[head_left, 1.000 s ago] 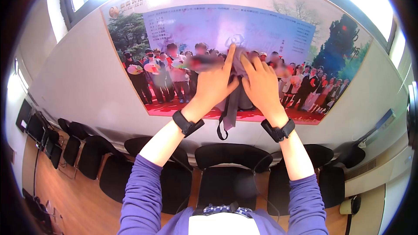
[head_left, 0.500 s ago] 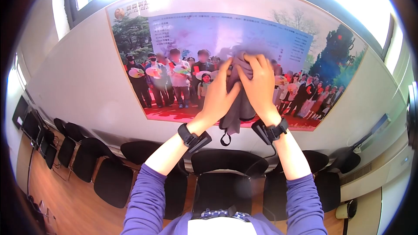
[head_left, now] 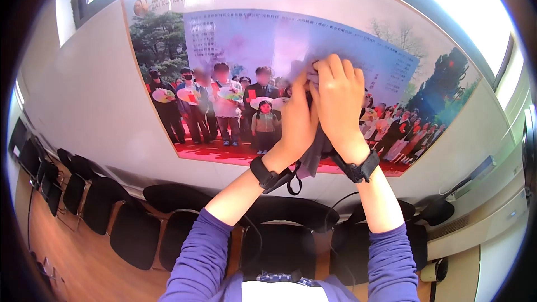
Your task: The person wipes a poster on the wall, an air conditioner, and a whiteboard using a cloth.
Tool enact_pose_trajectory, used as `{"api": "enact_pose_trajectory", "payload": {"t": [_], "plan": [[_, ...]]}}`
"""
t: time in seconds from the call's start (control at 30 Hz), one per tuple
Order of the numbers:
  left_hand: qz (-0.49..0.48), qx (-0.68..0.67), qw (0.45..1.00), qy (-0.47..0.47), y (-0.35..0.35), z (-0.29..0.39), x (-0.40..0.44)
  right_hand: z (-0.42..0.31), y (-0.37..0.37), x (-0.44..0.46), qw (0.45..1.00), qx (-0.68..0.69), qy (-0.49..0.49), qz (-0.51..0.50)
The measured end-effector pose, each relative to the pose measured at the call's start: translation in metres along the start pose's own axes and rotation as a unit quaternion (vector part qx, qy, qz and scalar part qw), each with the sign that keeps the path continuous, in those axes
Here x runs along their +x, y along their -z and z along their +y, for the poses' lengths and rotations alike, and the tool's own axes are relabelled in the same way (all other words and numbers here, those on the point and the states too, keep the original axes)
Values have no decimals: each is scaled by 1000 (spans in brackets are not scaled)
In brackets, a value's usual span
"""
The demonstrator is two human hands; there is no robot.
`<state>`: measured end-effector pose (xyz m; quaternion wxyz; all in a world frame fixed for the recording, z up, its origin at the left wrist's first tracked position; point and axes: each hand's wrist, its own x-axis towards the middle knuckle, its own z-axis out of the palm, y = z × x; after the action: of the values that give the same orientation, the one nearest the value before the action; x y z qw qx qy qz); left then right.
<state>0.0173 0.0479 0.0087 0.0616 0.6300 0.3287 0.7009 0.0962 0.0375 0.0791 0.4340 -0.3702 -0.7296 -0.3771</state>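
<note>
Both hands are raised in front of a large framed group photo (head_left: 224, 151) on the wall. A dark grey-purple cloth (head_left: 313, 159) is bunched between them, its lower end hanging down with a small black loop at the tip. My left hand (head_left: 298, 126) grips the cloth from the left side, fingers pointing up. On the right, my right hand (head_left: 340, 100) is closed on its upper part, knuckles toward me. The hands touch each other and cover much of the cloth. Each wrist wears a black strap.
Black chairs (head_left: 137, 235) stand in a row along the wall below the photo. Bright windows are at the top left and top right. At the lower right is a small bin (head_left: 433, 270). The floor (head_left: 84, 246) is wooden.
My hands have drawn closer together and the cloth is more gathered between them, with less of it showing. My left hand has moved right, and the view has shifted slightly.
</note>
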Motion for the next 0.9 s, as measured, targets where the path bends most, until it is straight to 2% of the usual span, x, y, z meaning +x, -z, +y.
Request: {"api": "enact_pose_trajectory", "payload": {"t": [0.03,0.07,0.17,0.27,0.37,0.47,0.5,0.57,0.67,0.83,0.9], "plan": [[-3,6,1000,15,-3,1,0,1,2,1,1000,-1,-5,-4],[27,22,999,-34,-7,-4,2,3,4,3,1000,-2,-11,-4],[11,35,999,-8,-8,4,8,8,1,5,1000,-9,-14,6],[17,64,997,-27,-8,4,8,6,2,3,1000,-22,-18,8],[-59,80,994,55,1,20,6,9,2,3,999,-27,-24,31],[-73,78,989,-102,3,15,-6,22,9,3,996,-22,-62,68],[-125,60,989,-55,6,22,-13,27,11,3,996,-14,-57,73],[-126,2,992,-16,7,18,-24,36,11,1,995,0,-48,86],[-146,-16,987,71,17,19,-35,29,19,-5,998,15,-40,55],[-116,36,991,63,26,16,-30,4,19,-5,1000,23,16,11],[-108,60,991,58,28,15,-19,2,8,-5,1000,-18,19,1]]}}
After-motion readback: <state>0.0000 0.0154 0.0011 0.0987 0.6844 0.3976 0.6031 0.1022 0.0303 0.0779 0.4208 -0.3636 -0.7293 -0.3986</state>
